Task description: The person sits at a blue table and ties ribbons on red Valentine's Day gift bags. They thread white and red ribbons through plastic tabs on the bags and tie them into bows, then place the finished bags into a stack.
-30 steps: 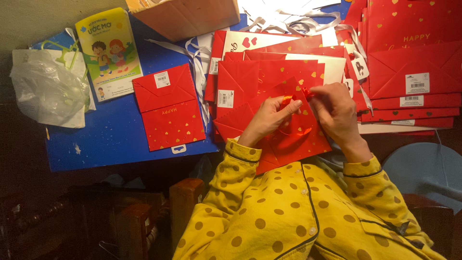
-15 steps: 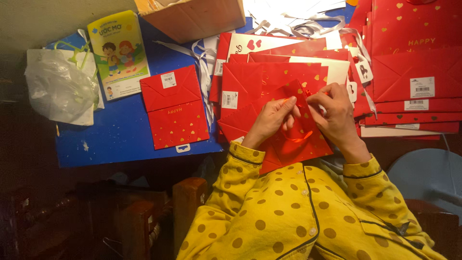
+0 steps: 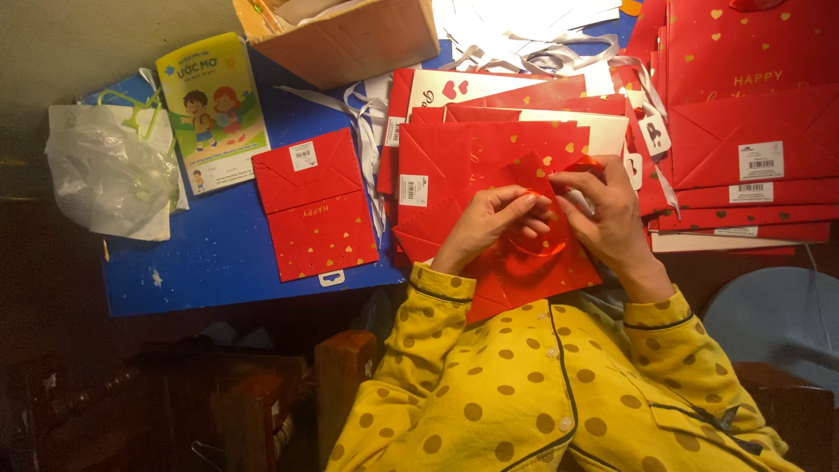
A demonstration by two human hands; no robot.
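A flat red paper gift bag (image 3: 489, 262) with gold hearts lies tilted under both hands at the near edge of the blue table (image 3: 218, 253). My left hand (image 3: 498, 223) pinches the bag's upper edge at its middle. My right hand (image 3: 607, 210) pinches the same spot from the right, fingertips almost touching the left. A red ribbon loop (image 3: 537, 249) curves below my fingers. More red bags (image 3: 489, 140) lie stacked beneath. Yellow dotted sleeves cover both arms.
A single folded red bag (image 3: 316, 205) lies left of my hands. A pile of red bags (image 3: 743, 131) fills the right side. A cardboard box (image 3: 350, 35), white ribbons (image 3: 533, 48), a children's booklet (image 3: 214, 109) and a clear plastic bag (image 3: 109, 170) sit at the back and left.
Both hands have drawn closer together on the bag's upper edge, and the red ribbon loop now shows below my fingers. The bag has shifted slightly.
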